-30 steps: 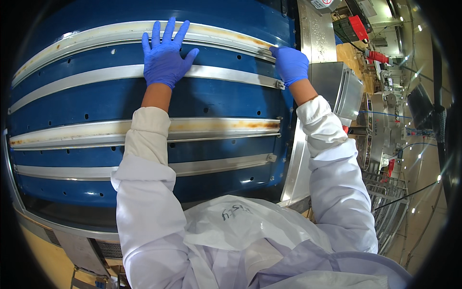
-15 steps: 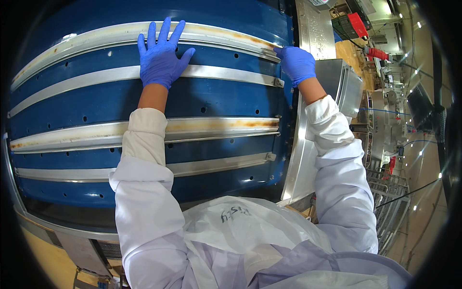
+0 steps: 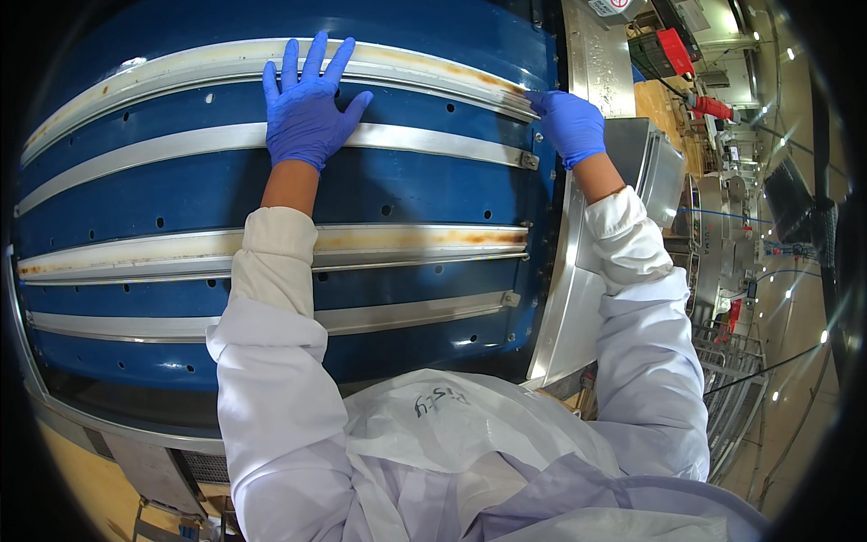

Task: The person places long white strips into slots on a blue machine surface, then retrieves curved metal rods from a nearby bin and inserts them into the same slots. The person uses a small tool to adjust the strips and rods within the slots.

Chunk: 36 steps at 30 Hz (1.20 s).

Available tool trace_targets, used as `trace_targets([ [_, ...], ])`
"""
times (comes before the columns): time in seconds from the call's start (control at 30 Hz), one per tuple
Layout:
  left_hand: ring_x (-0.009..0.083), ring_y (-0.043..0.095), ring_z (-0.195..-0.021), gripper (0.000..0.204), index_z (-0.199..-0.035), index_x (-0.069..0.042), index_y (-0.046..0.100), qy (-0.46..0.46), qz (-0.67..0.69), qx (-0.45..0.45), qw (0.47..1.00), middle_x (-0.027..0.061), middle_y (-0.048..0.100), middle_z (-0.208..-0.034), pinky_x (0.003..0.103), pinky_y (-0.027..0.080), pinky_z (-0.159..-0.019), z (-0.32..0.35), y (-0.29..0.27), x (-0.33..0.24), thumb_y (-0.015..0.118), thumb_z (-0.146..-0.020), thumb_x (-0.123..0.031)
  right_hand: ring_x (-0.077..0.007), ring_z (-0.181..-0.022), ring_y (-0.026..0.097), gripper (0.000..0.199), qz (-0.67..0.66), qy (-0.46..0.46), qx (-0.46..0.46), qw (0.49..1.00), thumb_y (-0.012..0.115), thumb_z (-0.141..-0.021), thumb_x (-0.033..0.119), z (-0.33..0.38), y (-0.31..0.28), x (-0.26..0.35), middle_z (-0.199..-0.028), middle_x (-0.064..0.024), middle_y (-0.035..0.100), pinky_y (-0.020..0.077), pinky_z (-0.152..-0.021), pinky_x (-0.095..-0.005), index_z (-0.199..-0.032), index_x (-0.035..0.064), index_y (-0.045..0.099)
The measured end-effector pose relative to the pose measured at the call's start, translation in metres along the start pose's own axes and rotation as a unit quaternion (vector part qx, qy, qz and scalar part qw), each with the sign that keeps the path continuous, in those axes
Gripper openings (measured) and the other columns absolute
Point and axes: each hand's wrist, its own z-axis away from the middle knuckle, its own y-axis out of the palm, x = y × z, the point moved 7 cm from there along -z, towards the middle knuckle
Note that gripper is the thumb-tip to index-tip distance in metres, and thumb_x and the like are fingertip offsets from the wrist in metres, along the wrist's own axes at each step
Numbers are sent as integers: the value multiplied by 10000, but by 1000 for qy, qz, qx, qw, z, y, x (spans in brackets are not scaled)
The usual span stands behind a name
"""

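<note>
The left hand [image 3: 313,116] lies flat with its fingers splayed and grasps nothing; its fingers cross the upper rail [image 3: 424,68], a pale, rust-stained metal bar, while its heel is over the thinner metal strip [image 3: 424,138] just nearer the body. The right hand [image 3: 571,126] has its fingers curled in at the rail's right end (whether they pinch it or only touch it, I cannot tell).

The rail's long axis runs sideways, from the right fingertips, under the left fingers and on well past the left hand, bowing in this wide view. So the right hand is the nearer to its right end, and the left is the nearer to its far left end.

Around both hands spreads the curved blue panel [image 3: 433,185]. Between the hands and the body runs a second stained rail [image 3: 424,237]; just right of the right hand stands a steel box [image 3: 646,167].
</note>
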Motion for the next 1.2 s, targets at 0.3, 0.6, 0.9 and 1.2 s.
trace_targets([
  [0.3, 341, 265, -1413, 689, -1446, -341, 386, -2, 4, -3, 1000, 46, 347, -1517, 564, 161, -1149, 2, 1, 2, 600, -828, -559, -297, -828, 667, 272, 11, -45, -41, 998, 563, -901, 213, -1, 5, 4, -943, -69, 689, 537, -700, -393, -1132, 292, 684],
  [0.6, 337, 257, -1418, 693, -1452, -342, 372, -5, -15, 13, 1000, 42, 332, -1525, 554, 149, -1155, 0, 0, 1, 606, -834, -551, -291, -825, 682, 217, 58, -80, -153, 983, 517, -907, 187, 9, 16, 16, -886, -89, 697, 535, -679, -406, -1011, 186, 707],
  [0.9, 337, 246, -1424, 687, -1454, -339, 368, -2, -16, 15, 1000, 44, 324, -1529, 556, 141, -1156, 0, -1, -2, 602, -841, -541, -281, -838, 685, 232, 79, -58, -129, 987, 508, -914, 193, 7, 18, 7, -933, -71, 703, 534, -686, -406, -1034, 203, 706],
  [1.2, 345, 248, -1422, 686, -1453, -347, 370, 1, -13, 7, 1000, 46, 329, -1527, 564, 143, -1152, 2, 3, 1, 605, -839, -543, -287, -866, 670, 290, 44, -52, -83, 994, 581, -882, 199, 7, 20, -11, -1002, -52, 689, 538, -744, -390, -1143, 284, 673],
])
